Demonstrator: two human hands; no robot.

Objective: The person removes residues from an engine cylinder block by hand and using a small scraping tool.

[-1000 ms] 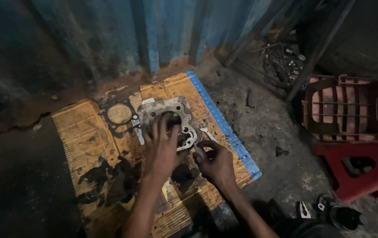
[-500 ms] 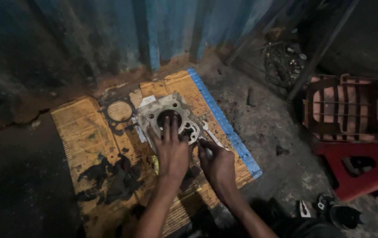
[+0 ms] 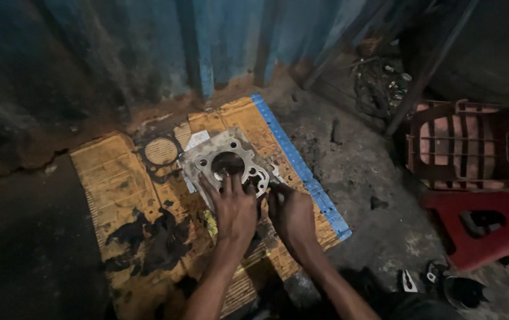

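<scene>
Blue metal wall runs across 12 o'clock; red crate at 3. Oil-stained cardboard lies center w/ metal cylinder block on it, round gasket just at its 9. Left hand rests flat on block, fingers spread; right hand at its 4, fingers curled, grip unclear.

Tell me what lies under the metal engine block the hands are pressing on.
The metal engine block rests on an oil-stained cardboard sheet with a blue edge strip. Left hand and right hand cover its near edge, so anything beneath that part is hidden.
</scene>
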